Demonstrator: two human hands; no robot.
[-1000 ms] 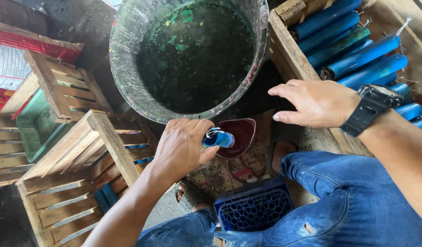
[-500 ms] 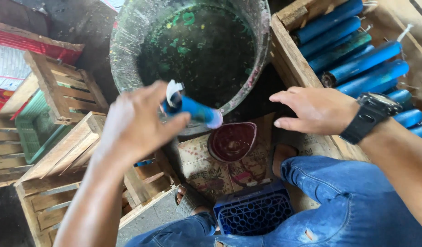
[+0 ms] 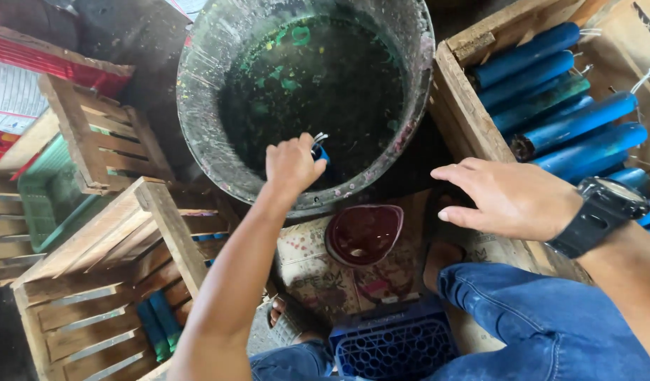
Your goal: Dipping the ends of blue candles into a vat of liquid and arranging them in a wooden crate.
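Both hands are out in front of the seated person. Right hand lies flat and open, fingers spread, palm down, holding nothing; it sits at the near corner of the wooden crate on the right, and whether it touches the wood I cannot tell. A black wristwatch is strapped just behind it. Left hand is closed around a blue candle, of which only the top and its white wick show above the fingers; hand and candle are over the near inside edge of the big round vat, above the dark green liquid.

Closest of all, at the person's blue-jeaned knees, is a blue plastic crate on the floor. Just beyond it a small dark red bowl rests on a printed mat, right below the vat's rim. To the left stands a slatted wooden crate with a few blue and green candles visible through its slats.

Farther on the right, the wooden crate holds a row of long blue candles lying side by side, wicks pointing to the right. Far left, another slatted crate sits beside a green plastic basket.
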